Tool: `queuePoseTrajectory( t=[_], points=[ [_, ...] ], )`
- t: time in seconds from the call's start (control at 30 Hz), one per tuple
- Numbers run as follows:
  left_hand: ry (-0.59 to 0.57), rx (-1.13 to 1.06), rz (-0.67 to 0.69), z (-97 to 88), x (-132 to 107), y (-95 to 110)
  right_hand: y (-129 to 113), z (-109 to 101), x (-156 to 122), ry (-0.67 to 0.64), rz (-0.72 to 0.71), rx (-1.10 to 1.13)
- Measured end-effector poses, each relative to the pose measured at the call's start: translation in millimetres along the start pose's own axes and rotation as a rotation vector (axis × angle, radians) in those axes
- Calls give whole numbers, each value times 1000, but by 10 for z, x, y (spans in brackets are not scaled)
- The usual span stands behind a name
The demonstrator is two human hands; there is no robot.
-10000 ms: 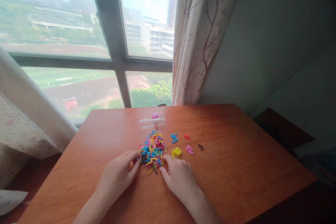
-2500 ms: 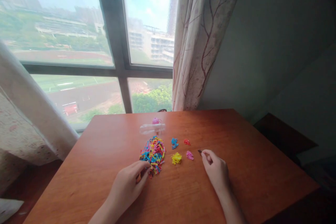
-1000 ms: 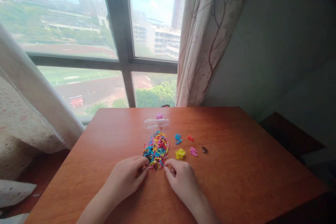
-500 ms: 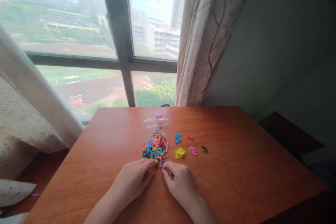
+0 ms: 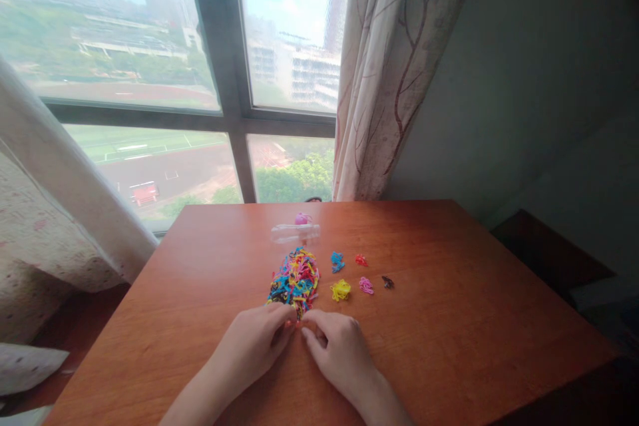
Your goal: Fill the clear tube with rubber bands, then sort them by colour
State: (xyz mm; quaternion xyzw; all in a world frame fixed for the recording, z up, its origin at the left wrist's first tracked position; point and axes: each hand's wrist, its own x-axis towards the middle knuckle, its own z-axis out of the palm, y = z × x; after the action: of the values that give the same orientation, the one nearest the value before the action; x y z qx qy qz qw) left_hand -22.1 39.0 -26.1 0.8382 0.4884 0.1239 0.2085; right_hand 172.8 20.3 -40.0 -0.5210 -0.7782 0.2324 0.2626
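Note:
A mixed heap of small coloured rubber bands lies on the table in front of my hands. My left hand is at its near edge, finger and thumb closed on a thin red rubber band. Close beside it, my right hand curls its finger and thumb at the other end of this band. The fingertips partly hide it. To the right of the heap are separate small clusters: blue bands, red bands, yellow bands, pink bands and black bands.
Behind the heap lies a clear plastic container, with a round pink-purple object just beyond it. The wooden table reaches toward a window and a patterned curtain.
My right hand has shifted slightly left, closer to my left hand. A red band now shows between the fingertips. The clusters have stayed where they were.

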Motion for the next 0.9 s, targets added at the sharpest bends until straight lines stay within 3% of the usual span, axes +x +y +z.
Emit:
queuePoseTrajectory(
  t=[0.53, 0.9],
  points=[
    [44, -25, 51, 1, 10, 74, 0, 21, 6, -3, -37, -55],
    [46, -49, 60, 1, 3, 57, -25, -1, 1, 22, 22, 68]
  ],
)
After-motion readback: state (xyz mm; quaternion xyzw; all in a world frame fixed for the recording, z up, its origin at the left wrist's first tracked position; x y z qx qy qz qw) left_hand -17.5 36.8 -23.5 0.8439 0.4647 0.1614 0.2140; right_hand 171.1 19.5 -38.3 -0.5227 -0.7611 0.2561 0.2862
